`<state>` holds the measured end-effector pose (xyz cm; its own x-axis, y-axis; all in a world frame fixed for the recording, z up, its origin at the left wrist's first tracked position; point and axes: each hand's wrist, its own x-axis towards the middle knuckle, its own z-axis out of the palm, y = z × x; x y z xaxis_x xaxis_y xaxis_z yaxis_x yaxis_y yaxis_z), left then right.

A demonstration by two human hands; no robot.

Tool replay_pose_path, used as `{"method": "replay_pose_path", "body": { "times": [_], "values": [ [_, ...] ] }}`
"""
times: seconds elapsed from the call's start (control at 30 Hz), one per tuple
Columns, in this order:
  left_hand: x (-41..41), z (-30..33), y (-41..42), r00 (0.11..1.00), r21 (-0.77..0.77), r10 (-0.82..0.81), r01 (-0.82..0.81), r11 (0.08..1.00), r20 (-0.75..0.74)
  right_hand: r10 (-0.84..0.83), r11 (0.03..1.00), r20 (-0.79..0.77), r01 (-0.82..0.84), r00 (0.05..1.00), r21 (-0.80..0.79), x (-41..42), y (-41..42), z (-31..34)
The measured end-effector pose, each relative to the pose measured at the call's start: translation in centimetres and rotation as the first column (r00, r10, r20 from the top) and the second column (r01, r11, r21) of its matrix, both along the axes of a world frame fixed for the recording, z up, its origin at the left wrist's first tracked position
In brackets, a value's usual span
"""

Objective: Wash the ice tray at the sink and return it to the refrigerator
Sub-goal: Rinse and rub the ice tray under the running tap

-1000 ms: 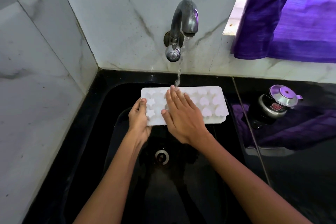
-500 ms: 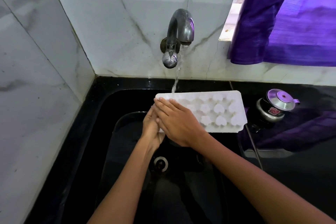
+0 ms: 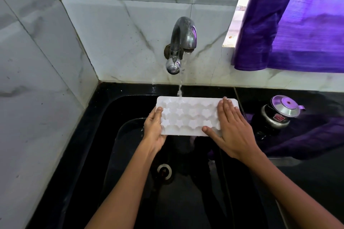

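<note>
the white ice tray (image 3: 188, 117) is held over the black sink (image 3: 111, 135) under the running tap (image 3: 181, 42), gripped at its end by the left hand (image 3: 154, 132) while the right hand (image 3: 232, 132) is laid flat, fingers spread, so the washing step looks underway and more rubbing seems needed.

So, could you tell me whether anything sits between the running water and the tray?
Nothing visible does. The stream from the tap lands directly on the tray at its far edge; the left hand grips one end and the right hand lies flat on the other.
</note>
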<state>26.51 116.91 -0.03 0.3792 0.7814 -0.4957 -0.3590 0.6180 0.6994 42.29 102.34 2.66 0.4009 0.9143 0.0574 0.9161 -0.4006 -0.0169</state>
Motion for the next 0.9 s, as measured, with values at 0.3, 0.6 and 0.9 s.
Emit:
{"method": "replay_pose_path", "body": {
  "times": [0.3,0.6,0.9],
  "values": [
    [-3.4,0.3,0.8,0.979,0.147,0.143,-0.122,0.982,-0.142,-0.064,0.995,-0.176,0.076,0.982,0.063,-2.4,2.3,-1.2],
    [-7.5,0.5,1.7,0.95,0.181,0.262,-0.231,0.956,-0.168,0.005,0.988,-0.254,0.035,0.967,0.153,-7.3,7.0,-1.0],
    [-7.6,0.9,1.6,0.958,0.162,0.242,-0.217,0.963,-0.153,0.349,0.934,-0.193,-0.322,0.917,0.156,-9.8,8.8,-0.1]
  ]
}}
